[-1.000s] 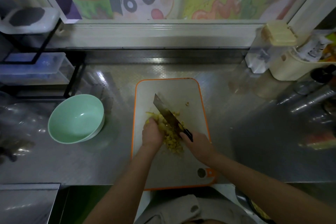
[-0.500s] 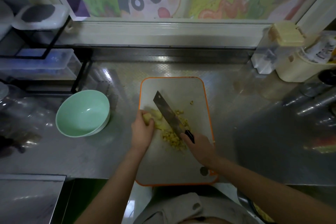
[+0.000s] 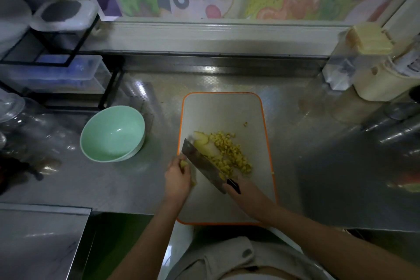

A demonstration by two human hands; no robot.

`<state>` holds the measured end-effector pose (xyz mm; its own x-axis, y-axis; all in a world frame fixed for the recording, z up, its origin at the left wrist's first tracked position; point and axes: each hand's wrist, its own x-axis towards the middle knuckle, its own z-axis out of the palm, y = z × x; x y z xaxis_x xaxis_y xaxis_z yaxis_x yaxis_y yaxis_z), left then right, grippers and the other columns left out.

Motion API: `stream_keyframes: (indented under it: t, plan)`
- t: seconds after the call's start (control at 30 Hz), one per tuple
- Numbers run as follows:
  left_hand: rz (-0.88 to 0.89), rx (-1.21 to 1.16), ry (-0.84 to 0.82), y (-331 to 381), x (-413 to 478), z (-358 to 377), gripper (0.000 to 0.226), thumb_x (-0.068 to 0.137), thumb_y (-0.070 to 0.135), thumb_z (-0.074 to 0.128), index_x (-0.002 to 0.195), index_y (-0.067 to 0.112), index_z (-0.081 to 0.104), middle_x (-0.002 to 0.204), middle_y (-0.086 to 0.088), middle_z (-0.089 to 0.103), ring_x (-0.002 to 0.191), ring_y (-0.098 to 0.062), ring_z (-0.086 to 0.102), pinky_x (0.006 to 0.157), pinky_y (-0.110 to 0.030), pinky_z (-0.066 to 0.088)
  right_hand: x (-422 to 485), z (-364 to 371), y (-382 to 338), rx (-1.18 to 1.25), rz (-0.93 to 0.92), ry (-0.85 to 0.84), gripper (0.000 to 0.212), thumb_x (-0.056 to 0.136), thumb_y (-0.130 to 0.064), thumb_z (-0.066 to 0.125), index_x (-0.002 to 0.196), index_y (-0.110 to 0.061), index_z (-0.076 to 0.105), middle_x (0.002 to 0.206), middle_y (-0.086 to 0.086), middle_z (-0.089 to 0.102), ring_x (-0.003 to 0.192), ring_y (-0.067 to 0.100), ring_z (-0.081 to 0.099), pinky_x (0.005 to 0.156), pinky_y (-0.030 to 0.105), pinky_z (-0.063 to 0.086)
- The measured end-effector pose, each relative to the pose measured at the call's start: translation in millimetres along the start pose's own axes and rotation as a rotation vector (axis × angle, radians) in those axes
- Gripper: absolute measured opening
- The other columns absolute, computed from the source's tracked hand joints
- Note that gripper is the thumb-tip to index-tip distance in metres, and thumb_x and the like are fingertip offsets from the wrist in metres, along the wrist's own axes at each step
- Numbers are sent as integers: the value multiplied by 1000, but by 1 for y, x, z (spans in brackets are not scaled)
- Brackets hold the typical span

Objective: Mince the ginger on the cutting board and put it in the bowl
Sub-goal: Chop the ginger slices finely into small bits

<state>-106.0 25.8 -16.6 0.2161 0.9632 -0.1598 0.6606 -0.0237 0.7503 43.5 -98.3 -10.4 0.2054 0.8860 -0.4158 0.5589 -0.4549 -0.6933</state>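
A white cutting board with an orange rim point(image 3: 227, 107) lies on the steel counter. Chopped yellow ginger point(image 3: 229, 152) is heaped in its middle, with a few larger slices point(image 3: 201, 140) at the heap's left. My right hand point(image 3: 245, 195) grips the black handle of a cleaver point(image 3: 202, 161) whose blade slants up and left across the board's left side. My left hand point(image 3: 178, 179) pinches a small ginger piece point(image 3: 183, 163) at the board's left edge, just beside the blade. An empty mint-green bowl point(image 3: 112, 133) stands left of the board.
A black wire rack with clear plastic boxes point(image 3: 56, 75) fills the back left. Clear and cream containers point(image 3: 363, 68) stand at the back right, with shiny metal items point(image 3: 400, 132) to the right. Glass jars point(image 3: 13, 120) sit at far left.
My left hand has drawn back towards me to the board's left edge, still holding ginger. The cleaver has shifted left, off the heap, which now lies uncovered.
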Motion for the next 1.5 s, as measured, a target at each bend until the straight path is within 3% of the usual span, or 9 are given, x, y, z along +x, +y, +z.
stream_keyframes:
  t: [0.17,0.27,0.37,0.43,0.57,0.73,1.17,1.4,1.5]
  plan:
    - [41,-66,-104,2,-7,8,36,89,5,56,124,8,49,77,-3,56,64,-15,53,53,-18,32,-8,-5,5,-43,45,73,32,98,-36,43,68,-23,44,57,-9,40,49,2,39,46,15,33]
    - [-5,-97,-141,5,-7,15,32,86,4,60,117,5,50,81,0,53,74,-20,55,61,-19,37,-9,-9,10,-107,88,81,37,99,-35,42,64,-22,41,56,-7,40,49,4,39,45,17,32]
    - [65,2,-204,4,-5,20,17,87,7,59,102,11,53,81,4,52,78,-20,55,59,-14,36,-6,-10,19,-193,125,83,30,100,-34,40,83,-15,57,68,2,53,63,19,55,52,25,34]
    - [144,118,-195,4,-1,23,7,88,10,57,95,12,57,87,-2,52,84,-20,50,71,-19,40,-5,-11,21,-160,170,146,38,98,-38,41,66,-19,47,59,-4,44,53,12,48,50,26,30]
    - [227,257,-140,7,14,27,18,85,10,60,103,6,62,105,-17,52,101,-33,49,90,-37,38,-1,-11,19,-170,216,182,43,97,-43,41,58,-24,34,54,-6,38,48,8,38,46,24,27]
    - [421,571,-253,20,39,26,43,86,14,54,128,23,50,128,-2,49,113,-29,40,93,-34,31,-1,-11,16,-89,228,207,43,97,-40,42,59,-23,35,54,-5,37,46,5,35,44,20,25]
    - [390,819,-481,35,73,26,64,80,25,65,137,32,37,134,-13,31,127,-32,28,102,-39,29,0,-15,10,33,234,226,43,98,-39,42,59,-23,33,54,-5,36,44,5,35,40,18,28]
    - [314,869,-512,42,74,23,60,80,27,69,129,11,37,134,-18,30,122,-36,35,98,-39,35,4,-14,15,26,236,207,46,98,-41,41,57,-20,35,52,-3,37,43,8,36,44,22,26]
    - [227,734,-528,36,75,20,66,75,26,75,126,5,39,131,-20,35,121,-35,39,99,-35,32,5,-13,16,22,237,214,47,97,-41,42,56,-20,34,50,-3,36,42,8,35,44,21,25]
